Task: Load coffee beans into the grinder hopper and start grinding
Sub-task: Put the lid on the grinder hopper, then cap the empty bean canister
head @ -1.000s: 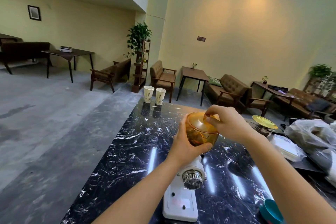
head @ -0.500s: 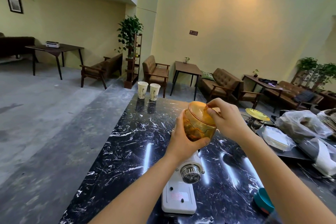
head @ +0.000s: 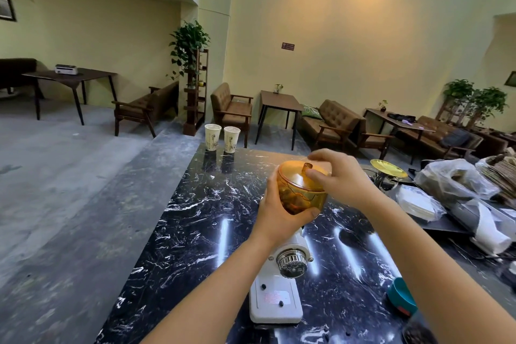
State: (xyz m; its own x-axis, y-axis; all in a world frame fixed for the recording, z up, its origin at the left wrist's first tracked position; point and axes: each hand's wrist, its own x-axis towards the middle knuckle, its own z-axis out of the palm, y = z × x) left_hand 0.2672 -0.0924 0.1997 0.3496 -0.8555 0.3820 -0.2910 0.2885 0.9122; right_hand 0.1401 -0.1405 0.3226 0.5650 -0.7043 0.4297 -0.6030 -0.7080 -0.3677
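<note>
A café lounge: leather sofas (head: pixel 332 123), small tables (head: pixel 279 100), paper cups (head: pixel 222 138), marble counter (head: pixel 195 232).

Amber hopper (head: pixel 303 198), white grinder (head: pixel 276 299), black white-veined marble counter (head: pixel 195 232), teal bowl (head: pixel 402 297).

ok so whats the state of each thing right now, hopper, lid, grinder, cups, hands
amber hopper: upright on the grinder, contents unclear through the tint
lid: on the hopper
white grinder: standing on the marble counter; running or not, cannot tell
left hand: wrapped around the hopper's side
right hand: fingers on the lid by its knob
two paper cups: upright, side by side at the counter's far end
</note>
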